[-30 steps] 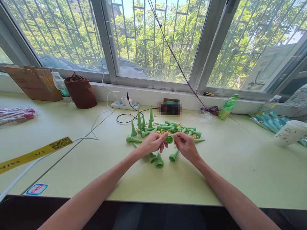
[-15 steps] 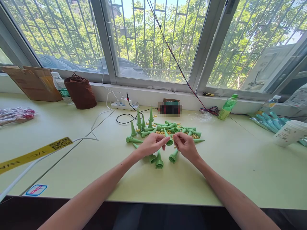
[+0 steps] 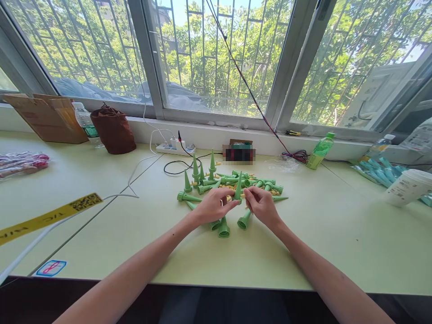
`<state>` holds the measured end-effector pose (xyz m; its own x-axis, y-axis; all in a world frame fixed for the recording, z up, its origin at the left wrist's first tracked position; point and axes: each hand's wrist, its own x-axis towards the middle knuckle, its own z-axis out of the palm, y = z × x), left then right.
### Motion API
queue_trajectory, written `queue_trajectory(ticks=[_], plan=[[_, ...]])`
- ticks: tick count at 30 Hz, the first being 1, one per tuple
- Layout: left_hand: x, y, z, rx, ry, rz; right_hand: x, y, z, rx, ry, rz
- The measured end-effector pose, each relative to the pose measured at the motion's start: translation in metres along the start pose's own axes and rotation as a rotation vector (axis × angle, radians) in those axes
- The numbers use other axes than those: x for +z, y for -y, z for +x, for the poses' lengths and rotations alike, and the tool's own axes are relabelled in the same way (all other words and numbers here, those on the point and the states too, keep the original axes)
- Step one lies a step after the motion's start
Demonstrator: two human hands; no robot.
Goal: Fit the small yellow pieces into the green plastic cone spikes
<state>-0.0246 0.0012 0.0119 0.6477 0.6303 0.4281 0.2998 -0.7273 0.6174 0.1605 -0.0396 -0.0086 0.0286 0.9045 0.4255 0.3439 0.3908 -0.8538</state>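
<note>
My left hand (image 3: 214,206) pinches the base of a green plastic cone spike (image 3: 238,188), which points upward between my two hands. My right hand (image 3: 261,204) is closed against the same spike from the right, fingertips at its base, where a small yellow piece shows. Behind my hands lies a pile of green cone spikes (image 3: 249,182) mixed with small yellow parts. Several spikes (image 3: 195,171) stand upright at the pile's left. Three more green spikes (image 3: 223,227) lie on the table just under my hands.
A pale green table (image 3: 101,216) runs under a window. A white power strip (image 3: 175,146) with cables, a brown pouch (image 3: 113,129), a water bottle (image 3: 85,120), cardboard (image 3: 43,116), a green bottle (image 3: 320,153), a paper cup (image 3: 407,186) and a yellow tape strip (image 3: 50,216) surround the work spot.
The spike in my hands has turned from facing its open end toward me to standing tip-up. Both hands stayed in place, shifting slightly closer together.
</note>
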Motion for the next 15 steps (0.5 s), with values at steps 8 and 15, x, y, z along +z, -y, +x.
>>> queue_trajectory(ticks=[8, 15], plan=[[0.001, 0.008, -0.001, 0.13, -0.004, 0.049, 0.0, 0.002, -0.001, 0.022, 0.014, 0.028], [0.001, 0.014, -0.002, 0.161, -0.041, 0.119, 0.001, 0.002, 0.0, 0.046, 0.024, 0.077]])
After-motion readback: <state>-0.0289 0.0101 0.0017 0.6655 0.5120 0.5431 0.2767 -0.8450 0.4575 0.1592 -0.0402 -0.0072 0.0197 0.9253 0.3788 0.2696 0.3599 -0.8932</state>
